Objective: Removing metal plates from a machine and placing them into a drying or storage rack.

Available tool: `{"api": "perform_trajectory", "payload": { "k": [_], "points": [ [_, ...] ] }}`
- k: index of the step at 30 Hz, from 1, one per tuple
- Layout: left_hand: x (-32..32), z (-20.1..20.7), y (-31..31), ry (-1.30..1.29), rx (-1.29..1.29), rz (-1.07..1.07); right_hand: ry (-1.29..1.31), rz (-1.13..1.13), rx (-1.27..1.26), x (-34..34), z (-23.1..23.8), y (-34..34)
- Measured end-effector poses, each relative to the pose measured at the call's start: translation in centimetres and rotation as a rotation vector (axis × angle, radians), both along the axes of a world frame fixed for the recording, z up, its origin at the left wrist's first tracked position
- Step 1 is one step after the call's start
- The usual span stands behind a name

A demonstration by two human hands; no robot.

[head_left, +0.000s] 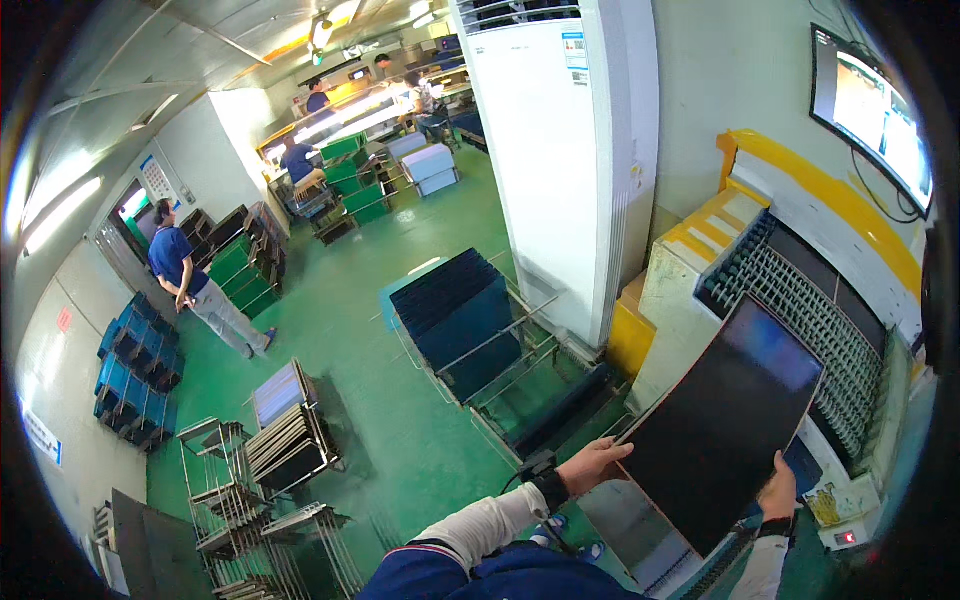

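A large black rectangular panel point(722, 425) is held tilted between my two hands, its surface glossy with a bluish reflection near the far end. My left hand point(597, 466) grips its left edge, fingers closed on the rim. On the opposite edge, my right hand point(777, 490) is closed around the border near the lower corner. Just beyond the panel lies a roller conveyor point(810, 300) with rows of small grey wheels, set in a machine with yellow trim. The panel's far end overlaps the conveyor in view; whether they touch I cannot tell.
Left of me stands a wire rack of dark panels point(460, 320). A tall white cabinet unit point(545, 150) rises behind it. Empty metal racks point(225, 500) and a rack of boards point(290, 440) sit lower left. A person point(185, 265) stands far left. A screen point(870, 110) hangs on the right wall.
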State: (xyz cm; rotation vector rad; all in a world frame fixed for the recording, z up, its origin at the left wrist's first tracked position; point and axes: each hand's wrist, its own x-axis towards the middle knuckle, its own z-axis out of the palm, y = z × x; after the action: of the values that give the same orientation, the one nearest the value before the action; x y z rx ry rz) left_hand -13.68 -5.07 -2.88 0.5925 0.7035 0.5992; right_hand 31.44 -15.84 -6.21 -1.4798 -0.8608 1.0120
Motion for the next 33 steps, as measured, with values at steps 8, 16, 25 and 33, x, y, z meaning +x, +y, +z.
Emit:
{"api": "perform_trajectory", "payload": {
  "k": [8, 16, 25, 33],
  "points": [
    [4.9, 1.3, 1.6, -0.093, 0.005, -0.034, 0.077, -0.062, -0.070, -7.3, 0.7, -12.2],
    [10.7, 0.5, 4.6, -0.251, 0.024, -0.210, 0.463, -0.277, -0.089, -10.7, 7.6, -10.7],
    [10.6, 1.1, 4.4, -0.267, -0.051, -0.212, 0.466, -0.481, -0.073, -9.7, 5.7, -10.6],
    [8.0, 1.0, 6.4, -0.237, -0.051, -0.148, 0.662, -0.651, 0.273, -6.8, 4.1, -13.0]
  ]
}}
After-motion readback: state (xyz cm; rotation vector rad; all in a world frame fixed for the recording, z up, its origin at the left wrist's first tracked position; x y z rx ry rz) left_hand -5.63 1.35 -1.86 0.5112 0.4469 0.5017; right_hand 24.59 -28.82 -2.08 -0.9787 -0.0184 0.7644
